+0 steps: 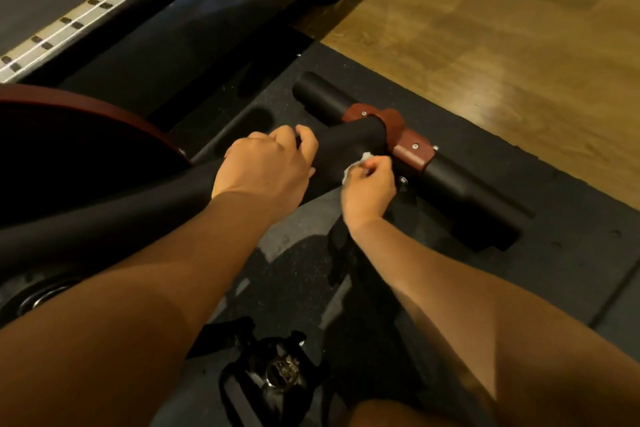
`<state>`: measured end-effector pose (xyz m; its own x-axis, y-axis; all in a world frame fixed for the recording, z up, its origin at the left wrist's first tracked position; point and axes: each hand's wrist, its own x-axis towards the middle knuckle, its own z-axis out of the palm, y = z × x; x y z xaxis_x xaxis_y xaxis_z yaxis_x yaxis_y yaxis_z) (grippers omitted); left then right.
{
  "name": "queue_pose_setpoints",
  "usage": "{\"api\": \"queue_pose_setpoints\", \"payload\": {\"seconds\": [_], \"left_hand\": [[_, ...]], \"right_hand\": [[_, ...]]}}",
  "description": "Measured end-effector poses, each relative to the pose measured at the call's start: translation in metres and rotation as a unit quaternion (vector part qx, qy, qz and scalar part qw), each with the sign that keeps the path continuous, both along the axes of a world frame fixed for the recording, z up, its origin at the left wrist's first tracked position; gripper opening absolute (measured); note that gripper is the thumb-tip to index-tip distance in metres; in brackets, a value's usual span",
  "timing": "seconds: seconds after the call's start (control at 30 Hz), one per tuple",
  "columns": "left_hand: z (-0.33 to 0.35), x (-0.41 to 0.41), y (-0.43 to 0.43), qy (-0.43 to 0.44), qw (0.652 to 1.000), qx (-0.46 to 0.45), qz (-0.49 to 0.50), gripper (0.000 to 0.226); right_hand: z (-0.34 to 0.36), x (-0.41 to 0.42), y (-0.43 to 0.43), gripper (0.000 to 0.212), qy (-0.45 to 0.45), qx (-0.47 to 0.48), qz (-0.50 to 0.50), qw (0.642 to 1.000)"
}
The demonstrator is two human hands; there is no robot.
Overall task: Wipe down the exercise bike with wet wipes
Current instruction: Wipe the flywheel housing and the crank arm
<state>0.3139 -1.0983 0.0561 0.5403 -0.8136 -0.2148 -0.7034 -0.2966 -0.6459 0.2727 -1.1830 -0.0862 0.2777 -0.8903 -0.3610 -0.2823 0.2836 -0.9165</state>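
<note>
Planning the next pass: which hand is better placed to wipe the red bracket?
Right. The right hand pinches the wet wipe on the frame tube just beside the red bracket; the left hand grips the tube farther back, with no wipe visible.

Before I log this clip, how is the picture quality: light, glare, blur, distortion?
Head view: dim, warm light. The black frame tube and flywheel sink into shadow with little detail. There is soft glare on the wooden floor. The wipe in the right hand looks slightly blurred. The wide-angle lens slightly bows the straight edges of the neighbouring machine.
</note>
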Motion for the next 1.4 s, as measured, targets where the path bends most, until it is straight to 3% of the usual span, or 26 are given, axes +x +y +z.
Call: {"api": "queue_pose_setpoints", "payload": {"seconds": [0.07, 0.13, 0.2, 0.3, 0.33, 0.43, 0.53, 0.63, 0.73, 0.93, 1.0, 1.1, 1.17, 1.27, 1.4], "left_hand": [[0.000, 0.000, 0.000, 0.002, 1.000, -0.009, 0.005, 0.057], [0.000, -0.001, -0.002, 0.004, 0.999, -0.029, 0.016, 0.056], [0.000, -0.002, -0.005, 0.003, 0.998, -0.046, 0.035, 0.055], [-0.001, -0.001, -0.011, 0.013, 0.996, -0.055, 0.063, 0.055], [-0.002, 0.000, -0.012, 0.011, 0.996, -0.055, 0.065, 0.055], [-0.006, 0.000, -0.014, 0.014, 0.996, -0.059, 0.069, 0.055], [-0.006, 0.002, -0.013, 0.015, 0.995, -0.074, 0.067, 0.054], [-0.004, 0.001, -0.013, 0.016, 0.995, -0.078, 0.060, 0.054], [-0.005, 0.002, -0.013, 0.021, 0.995, -0.077, 0.061, 0.054], [-0.005, 0.001, -0.013, 0.013, 0.995, -0.074, 0.065, 0.052], [-0.006, 0.000, -0.014, 0.012, 0.995, -0.072, 0.070, 0.053], [-0.005, -0.001, -0.015, -0.002, 0.995, -0.069, 0.073, 0.052], [-0.006, -0.001, -0.014, -0.007, 0.995, -0.066, 0.072, 0.051], [-0.007, -0.002, -0.015, -0.007, 0.996, -0.065, 0.065, 0.050], [-0.007, -0.002, -0.014, -0.016, 0.995, -0.069, 0.072, 0.050]], "right_hand": [[0.007, 0.002, 0.026, 0.008, -0.048, 0.111, -0.025, 0.992], [0.018, 0.003, 0.051, 0.021, -0.124, 0.261, -0.026, 0.957], [0.025, 0.000, 0.063, 0.033, -0.097, 0.290, -0.010, 0.952], [0.017, 0.000, 0.037, 0.030, -0.080, 0.290, -0.049, 0.952], [0.007, 0.002, 0.019, 0.025, -0.077, 0.253, -0.059, 0.963], [-0.007, 0.007, -0.025, 0.021, -0.008, 0.024, -0.020, 0.999], [-0.004, 0.001, -0.061, 0.025, 0.029, -0.194, 0.062, 0.979], [-0.011, -0.010, -0.111, 0.017, 0.135, -0.340, 0.178, 0.914], [-0.020, -0.019, -0.150, 0.032, 0.305, -0.386, 0.340, 0.801], [-0.030, -0.098, -0.165, 0.042, 0.280, -0.493, 0.489, 0.663], [-0.034, -0.090, -0.168, 0.045, 0.269, -0.470, 0.499, 0.676], [-0.041, -0.063, -0.154, 0.060, 0.246, -0.370, 0.464, 0.766], [-0.040, -0.051, -0.142, 0.064, 0.256, -0.328, 0.428, 0.803], [-0.033, -0.078, -0.138, 0.055, 0.254, -0.338, 0.412, 0.807], [-0.032, -0.151, -0.155, 0.042, 0.266, -0.377, 0.420, 0.782]]}}
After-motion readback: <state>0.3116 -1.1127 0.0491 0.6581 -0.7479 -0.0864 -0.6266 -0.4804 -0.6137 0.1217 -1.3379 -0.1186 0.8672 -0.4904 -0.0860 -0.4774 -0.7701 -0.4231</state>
